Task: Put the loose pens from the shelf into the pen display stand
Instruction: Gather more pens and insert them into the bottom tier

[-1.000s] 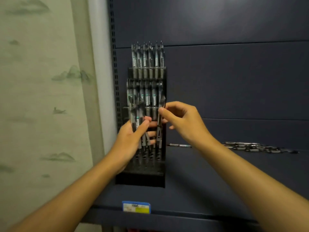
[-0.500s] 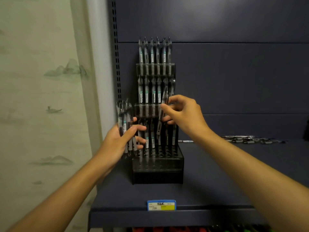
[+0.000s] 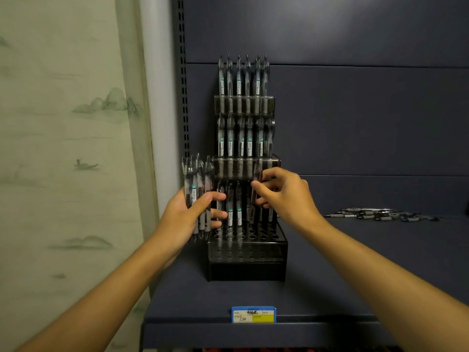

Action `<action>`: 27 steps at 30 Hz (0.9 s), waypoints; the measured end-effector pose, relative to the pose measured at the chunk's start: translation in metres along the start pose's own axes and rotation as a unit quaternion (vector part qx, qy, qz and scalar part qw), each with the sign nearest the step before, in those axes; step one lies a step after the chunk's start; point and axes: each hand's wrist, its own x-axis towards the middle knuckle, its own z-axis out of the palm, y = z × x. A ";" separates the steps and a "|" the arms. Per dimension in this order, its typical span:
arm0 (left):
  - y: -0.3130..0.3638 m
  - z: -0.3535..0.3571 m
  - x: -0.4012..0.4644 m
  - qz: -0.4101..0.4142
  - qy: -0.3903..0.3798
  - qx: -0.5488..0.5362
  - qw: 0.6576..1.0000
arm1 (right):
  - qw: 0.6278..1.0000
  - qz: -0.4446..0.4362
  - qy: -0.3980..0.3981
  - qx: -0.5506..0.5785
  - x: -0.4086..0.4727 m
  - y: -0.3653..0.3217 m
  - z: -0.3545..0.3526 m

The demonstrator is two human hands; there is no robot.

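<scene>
The left hand (image 3: 187, 217) grips a bundle of pens (image 3: 196, 189); right fingers (image 3: 264, 189) pinch one pen (image 3: 255, 189) against the pen display stand (image 3: 247, 260). Loose pens (image 3: 375, 214) lie far right on the dark shelf (image 3: 330, 275), price tag (image 3: 253, 314) below, curtain (image 3: 63, 148) left.

I see my left hand (image 3: 189, 219) gripping a bundle of pens (image 3: 197, 191) upright, just left of the black pen display stand (image 3: 247, 265). My right hand (image 3: 284, 196) pinches 1 pen (image 3: 255, 184) between thumb and fingers in front of the stand's lowest tier. The 2 upper tiers are filled with upright pens. The stand sits on a dark blue shelf (image 3: 330, 275), with loose pens (image 3: 380, 214) lying well apart to the right. A blue and yellow price tag (image 3: 253, 314) is on the shelf edge.
</scene>
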 end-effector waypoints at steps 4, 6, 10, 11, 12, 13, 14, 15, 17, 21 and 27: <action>-0.002 0.002 -0.001 -0.006 0.007 -0.016 1.000 | 1.000 0.003 -0.019 -0.025 -0.005 0.007 0.004; -0.002 0.003 -0.001 -0.007 0.008 -0.018 1.000 | 0.998 0.003 -0.032 -0.046 -0.008 0.012 0.008; -0.002 0.006 -0.001 -0.005 0.007 -0.008 1.000 | 0.995 0.013 -0.044 -0.090 -0.012 0.018 0.015; -0.003 0.007 -0.002 -0.005 0.006 -0.006 1.000 | 0.994 0.013 -0.042 -0.101 -0.013 0.019 0.015; -0.003 0.008 -0.002 -0.004 0.004 -0.005 1.000 | 0.993 0.010 -0.039 -0.111 -0.013 0.020 0.014; -0.003 0.009 -0.003 -0.003 0.003 -0.005 1.000 | 0.992 0.008 -0.039 -0.122 -0.013 0.021 0.014; -0.003 0.010 -0.003 -0.002 0.002 -0.006 1.000 | 0.990 0.005 -0.041 -0.134 -0.013 0.022 0.013; -0.003 0.011 -0.004 -0.001 0.001 -0.006 1.000 | 0.989 0.002 -0.042 -0.143 -0.013 0.023 0.013; -0.001 0.012 -0.004 0.003 0.001 -0.008 1.000 | 0.988 0.002 -0.041 -0.151 -0.014 0.024 0.011; 0.006 0.013 -0.003 0.013 -0.007 -0.009 1.000 | 0.992 0.005 -0.024 -0.123 -0.013 0.013 0.001; 0.018 0.021 0.000 0.037 -0.032 0.004 0.999 | 0.998 -0.054 -0.038 -0.007 -0.005 -0.043 -0.010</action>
